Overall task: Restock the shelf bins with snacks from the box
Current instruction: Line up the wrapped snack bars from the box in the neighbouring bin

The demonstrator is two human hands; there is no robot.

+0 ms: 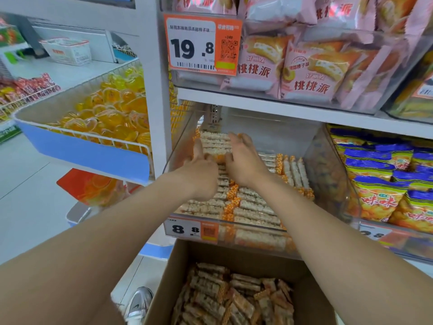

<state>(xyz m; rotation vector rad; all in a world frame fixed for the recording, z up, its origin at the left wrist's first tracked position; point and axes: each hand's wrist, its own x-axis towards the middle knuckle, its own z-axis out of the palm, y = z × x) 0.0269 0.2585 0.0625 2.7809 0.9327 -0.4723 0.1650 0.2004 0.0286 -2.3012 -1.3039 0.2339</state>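
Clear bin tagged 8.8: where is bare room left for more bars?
The clear bin is bare at its back right, between the bundle that left hand and right hand hold and the right wall. Its front rows are packed.

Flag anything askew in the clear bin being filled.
In the clear plastic shelf bin, the orange-ended puffed-rice snack bars mostly lie in sideways rows, but a cluster at the right rear points front to back, crosswise to the rest. Nothing looks spilled or damaged.
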